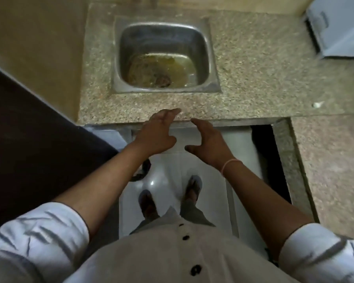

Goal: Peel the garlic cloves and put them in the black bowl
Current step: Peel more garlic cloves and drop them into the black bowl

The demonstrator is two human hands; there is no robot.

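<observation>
From the head view, the left hand and the right hand hover side by side at the near edge of the speckled stone tabletop. The fingers of both are spread and loose, and they grip nothing. Neither the garlic cloves nor the black bowl shows anywhere in view. A small white scrap lies far to the right on the tabletop, too small to tell whether it is garlic. Straight ahead, the steel sink holds murky water. The likely trouble is working here at all: a clove peeled over this spot could slip into that dirty water and be spoiled, and with the bowl out of sight, peeled cloves would have nowhere clean to land
</observation>
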